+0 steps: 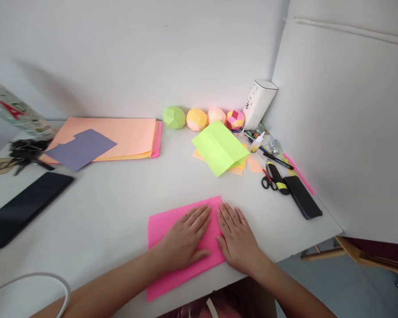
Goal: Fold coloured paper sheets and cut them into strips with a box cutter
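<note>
White table is carrying a pink sheet lying at its near edge, a folded green sheet sitting further back, an orange paper stack resting left, four paper balls lining the back edge, scissors lying right, a black phone lying far left

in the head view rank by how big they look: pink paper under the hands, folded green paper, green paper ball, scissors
1. pink paper
2. folded green paper
3. green paper ball and scissors look alike, unranked
</note>
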Motion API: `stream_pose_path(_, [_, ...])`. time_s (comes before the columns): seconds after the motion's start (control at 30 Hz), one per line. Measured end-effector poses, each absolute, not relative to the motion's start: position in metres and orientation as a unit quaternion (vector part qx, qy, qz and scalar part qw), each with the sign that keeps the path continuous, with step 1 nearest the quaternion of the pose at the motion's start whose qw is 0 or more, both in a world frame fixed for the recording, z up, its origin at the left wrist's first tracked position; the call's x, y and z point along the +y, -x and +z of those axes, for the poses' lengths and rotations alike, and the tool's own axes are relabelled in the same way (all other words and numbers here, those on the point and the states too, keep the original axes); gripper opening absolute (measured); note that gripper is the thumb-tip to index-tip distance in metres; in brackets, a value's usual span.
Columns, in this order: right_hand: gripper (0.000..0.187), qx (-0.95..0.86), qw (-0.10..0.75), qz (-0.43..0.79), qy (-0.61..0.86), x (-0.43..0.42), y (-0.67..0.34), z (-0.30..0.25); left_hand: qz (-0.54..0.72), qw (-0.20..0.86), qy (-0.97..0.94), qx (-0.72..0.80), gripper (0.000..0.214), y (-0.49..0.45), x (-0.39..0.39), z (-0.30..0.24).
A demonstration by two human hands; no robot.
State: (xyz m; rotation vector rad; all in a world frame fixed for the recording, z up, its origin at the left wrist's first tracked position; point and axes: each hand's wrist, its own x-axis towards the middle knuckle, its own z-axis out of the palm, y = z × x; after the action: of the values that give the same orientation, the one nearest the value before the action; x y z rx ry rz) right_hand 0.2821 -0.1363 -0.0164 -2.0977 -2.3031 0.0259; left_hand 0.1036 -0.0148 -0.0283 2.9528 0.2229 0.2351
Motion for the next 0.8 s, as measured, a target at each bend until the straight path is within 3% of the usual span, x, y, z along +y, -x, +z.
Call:
stream_pose_path(0.33, [0.064,-0.761,0.04,-0.097,0.64,-0.131,-0.289,-0.027,0.07,0.099,-0.976,0.182,0.083,-0.061,-0.034,-0.025])
stream_pose_path(0.53, [0.069,-0.763,0.043,-0.121,0.633,-0.129,-0.29,-0.026,0.061,0.104,-0.966,0.228,0.093,-0.044,-0.041,-0.026])
stream_pose_path(0.8, [0.067,-0.77,0.04,-0.122,0.625,-0.129,-0.293,-0.029,0.045,0.128,-0.961,0.24,0.087,-0.044,-0.042,-0.021])
